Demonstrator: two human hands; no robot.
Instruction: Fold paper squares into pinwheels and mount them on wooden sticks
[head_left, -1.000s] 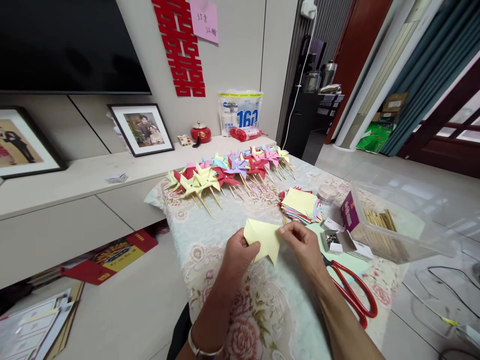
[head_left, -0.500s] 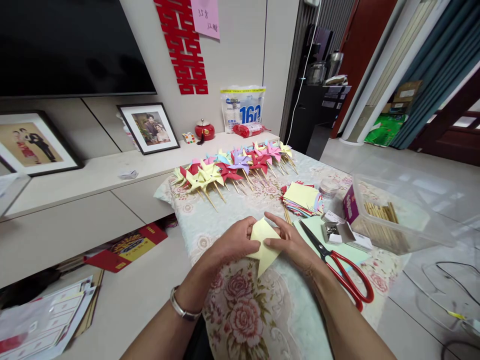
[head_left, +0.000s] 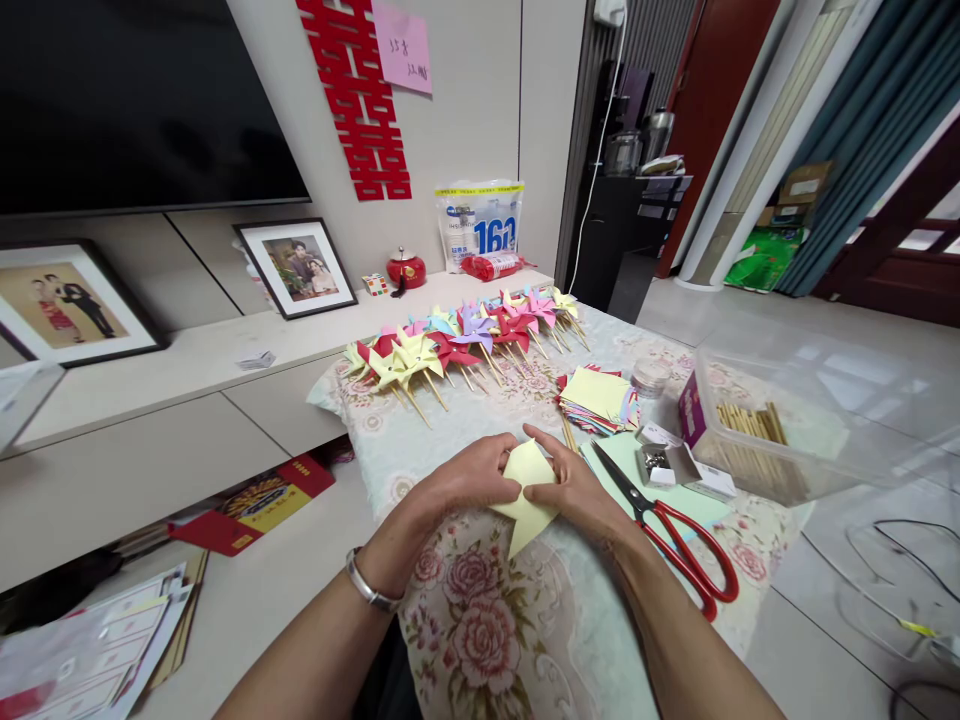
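Between my two hands is a pale yellow paper pinwheel (head_left: 531,515), partly folded, with one point hanging down toward me. My left hand (head_left: 474,475) grips its left side, thumb pressed on the front. On its right side my right hand (head_left: 577,485) pinches it too, the thumb near the middle and the index finger along the top edge. The fingers behind the paper are hidden. Just right of my right hand lie red-handled scissors (head_left: 694,560) on a pale green sheet (head_left: 686,507). A small open box of metal fasteners (head_left: 658,465) stands beside them.
Finished pinwheels (head_left: 454,345) on sticks lie in a row along the table's far side. A stack of coloured paper squares (head_left: 598,395) and a round clear container (head_left: 651,375) are beyond my right hand. A clear plastic bin (head_left: 806,465) with wooden sticks sits at the right edge.
The yellow paper's top now looks rounder and more curled over between my hands. Both hands keep their grip in nearly the same place; the view has shifted slightly.
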